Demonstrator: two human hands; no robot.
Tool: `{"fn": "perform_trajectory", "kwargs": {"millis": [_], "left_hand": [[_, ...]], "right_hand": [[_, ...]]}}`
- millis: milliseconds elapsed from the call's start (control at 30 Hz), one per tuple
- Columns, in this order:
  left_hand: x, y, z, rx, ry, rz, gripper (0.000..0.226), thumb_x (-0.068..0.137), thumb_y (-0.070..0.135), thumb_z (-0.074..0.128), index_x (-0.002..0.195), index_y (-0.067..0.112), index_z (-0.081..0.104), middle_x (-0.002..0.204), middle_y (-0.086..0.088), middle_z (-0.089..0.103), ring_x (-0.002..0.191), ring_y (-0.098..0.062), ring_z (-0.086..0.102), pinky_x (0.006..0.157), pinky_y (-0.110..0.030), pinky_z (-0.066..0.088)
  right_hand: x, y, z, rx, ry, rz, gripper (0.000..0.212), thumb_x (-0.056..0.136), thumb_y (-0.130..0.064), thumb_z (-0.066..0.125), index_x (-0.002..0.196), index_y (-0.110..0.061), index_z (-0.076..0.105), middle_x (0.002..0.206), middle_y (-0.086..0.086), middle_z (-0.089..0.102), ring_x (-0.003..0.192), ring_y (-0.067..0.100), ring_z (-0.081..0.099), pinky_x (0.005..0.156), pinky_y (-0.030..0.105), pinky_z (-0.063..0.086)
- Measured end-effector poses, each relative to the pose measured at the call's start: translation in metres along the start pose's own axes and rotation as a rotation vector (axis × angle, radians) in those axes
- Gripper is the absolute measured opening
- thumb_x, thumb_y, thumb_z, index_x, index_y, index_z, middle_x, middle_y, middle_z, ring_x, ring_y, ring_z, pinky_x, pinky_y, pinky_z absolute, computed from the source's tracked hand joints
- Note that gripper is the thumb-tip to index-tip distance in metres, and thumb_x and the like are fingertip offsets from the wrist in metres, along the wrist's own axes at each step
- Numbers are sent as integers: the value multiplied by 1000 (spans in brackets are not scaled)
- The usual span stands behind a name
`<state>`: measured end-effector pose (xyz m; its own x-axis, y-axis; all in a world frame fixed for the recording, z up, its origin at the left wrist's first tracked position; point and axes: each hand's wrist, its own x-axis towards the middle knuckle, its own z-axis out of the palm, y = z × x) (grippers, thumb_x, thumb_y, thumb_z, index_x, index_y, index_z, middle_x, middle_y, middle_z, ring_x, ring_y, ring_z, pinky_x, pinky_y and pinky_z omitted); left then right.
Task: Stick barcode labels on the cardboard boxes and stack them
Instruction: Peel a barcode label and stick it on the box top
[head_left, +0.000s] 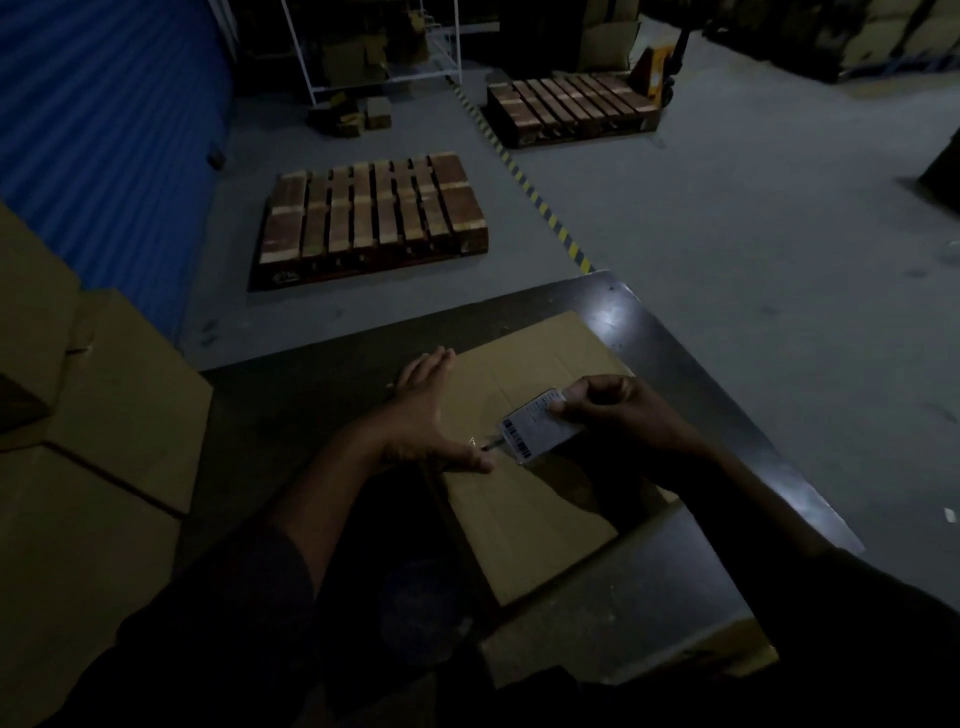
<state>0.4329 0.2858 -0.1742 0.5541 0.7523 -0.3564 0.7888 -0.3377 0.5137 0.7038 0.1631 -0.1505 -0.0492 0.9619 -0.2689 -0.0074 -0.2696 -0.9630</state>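
Note:
A flat brown cardboard box lies on a dark table in front of me. My right hand pinches a white barcode label by its far edge, just above the box top. My left hand rests on the box's left edge with fingers stretched out, and its thumb presses near the label's left corner. Whether the label touches the cardboard is unclear in the dim light.
A stack of brown cardboard boxes stands to my left. Two wooden pallets lie on the grey floor beyond the table, split by a yellow-black striped line. A blue shutter is far left.

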Motion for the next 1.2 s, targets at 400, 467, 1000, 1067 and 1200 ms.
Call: {"fn": "perform_trajectory", "kwargs": {"millis": [400, 467, 1000, 1067, 1200], "left_hand": [[8, -9, 1, 23, 44, 70, 167, 45, 81, 90, 169, 29, -9, 174, 17, -17, 160, -11, -16, 131, -48, 2], [9, -8, 0, 22, 55, 78, 163, 48, 79, 90, 169, 28, -7, 175, 16, -16, 160, -11, -15, 131, -48, 1], [-41, 171, 97, -235, 192, 635, 79, 87, 40, 85, 154, 27, 45, 146, 13, 47, 128, -3, 45, 110, -42, 49], [-48, 193, 130, -276, 163, 680, 78, 89, 41, 82, 156, 25, 44, 145, 8, 50, 129, -7, 48, 110, -42, 50], [-55, 239, 192, -272, 173, 709, 85, 86, 50, 75, 158, 20, 40, 141, 3, 54, 131, -11, 53, 110, -29, 44]], "right_hand": [[-38, 1, 1, 239, 193, -32, 24, 97, -23, 66, 107, -2, 61, 119, 25, 66, 91, 28, 71, 66, 34, 58], [-50, 4, 10, 230, 297, -21, 34, 94, -24, 70, 109, 4, 61, 116, 25, 68, 88, 31, 72, 61, 38, 58], [-183, 51, 5, 494, 989, -41, 22, 88, 9, 62, 105, -5, 65, 85, 11, 70, 58, 11, 65, 57, 25, 55], [-204, 61, -10, 506, 1036, -35, 20, 89, 10, 61, 100, -7, 65, 85, 11, 69, 56, 10, 65, 54, 24, 56], [-249, 91, -45, 534, 1131, 9, 20, 89, 10, 63, 104, -2, 63, 85, 13, 67, 60, 15, 65, 54, 24, 58]]}}
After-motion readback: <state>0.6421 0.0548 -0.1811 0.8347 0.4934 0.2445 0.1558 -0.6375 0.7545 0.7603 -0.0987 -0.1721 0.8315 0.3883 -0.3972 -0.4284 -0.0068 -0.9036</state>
